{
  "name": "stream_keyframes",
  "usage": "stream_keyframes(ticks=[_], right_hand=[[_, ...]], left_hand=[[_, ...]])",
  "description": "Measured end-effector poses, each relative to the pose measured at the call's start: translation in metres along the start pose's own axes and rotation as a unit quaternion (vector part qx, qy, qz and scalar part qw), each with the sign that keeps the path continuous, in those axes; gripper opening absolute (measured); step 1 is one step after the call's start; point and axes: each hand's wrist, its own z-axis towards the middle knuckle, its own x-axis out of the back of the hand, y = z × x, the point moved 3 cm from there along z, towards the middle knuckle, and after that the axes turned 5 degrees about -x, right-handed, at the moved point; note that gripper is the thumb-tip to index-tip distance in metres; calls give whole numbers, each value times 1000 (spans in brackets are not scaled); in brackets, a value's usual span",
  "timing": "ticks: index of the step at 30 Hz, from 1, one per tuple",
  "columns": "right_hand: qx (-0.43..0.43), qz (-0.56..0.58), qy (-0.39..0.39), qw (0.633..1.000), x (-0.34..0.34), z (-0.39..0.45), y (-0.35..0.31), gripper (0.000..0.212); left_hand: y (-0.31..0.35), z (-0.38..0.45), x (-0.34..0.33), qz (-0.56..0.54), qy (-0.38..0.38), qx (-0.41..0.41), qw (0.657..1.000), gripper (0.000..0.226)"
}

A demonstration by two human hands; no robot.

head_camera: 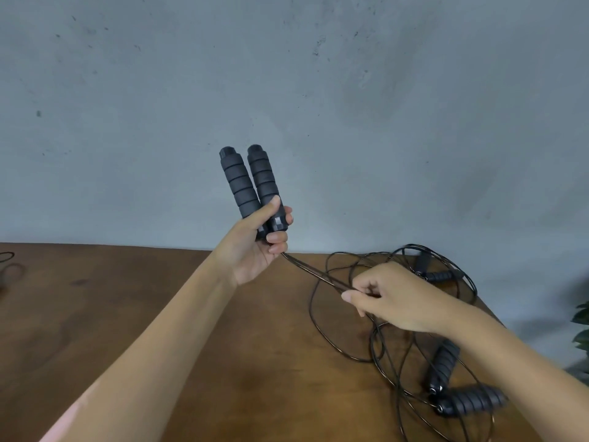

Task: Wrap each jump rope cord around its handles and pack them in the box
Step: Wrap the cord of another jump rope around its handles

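My left hand grips two black ribbed foam handles side by side, held upright above the wooden table. Their thin black cord runs down and right from the handle bottoms to my right hand, which pinches it just above the table. Loose cord lies in tangled loops on the table at the right. Two more black handles lie in the tangle under my right forearm. Another pair of handles lies near the far right edge. No box is in view.
A grey wall stands right behind the table. A bit of dark cord shows at the table's far left edge. Green plant leaves stick in at the right, beyond the table edge.
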Motion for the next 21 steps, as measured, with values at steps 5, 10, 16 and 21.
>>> stream_keyframes(ticks=[5,10,16,21], right_hand=[[-19,46,-20,999,-16,-2,5,45],[-17,90,26,996,6,-9,10,41],[-32,107,109,988,43,-3,17,37],[-13,-35,141,989,63,3,1,36]], left_hand=[[-5,-1,3,-3,9,-5,1000,22],[-12,-5,7,1,10,15,1000,23],[-43,-12,-8,44,-24,78,996,20],[-74,-21,-18,85,-55,110,989,24]])
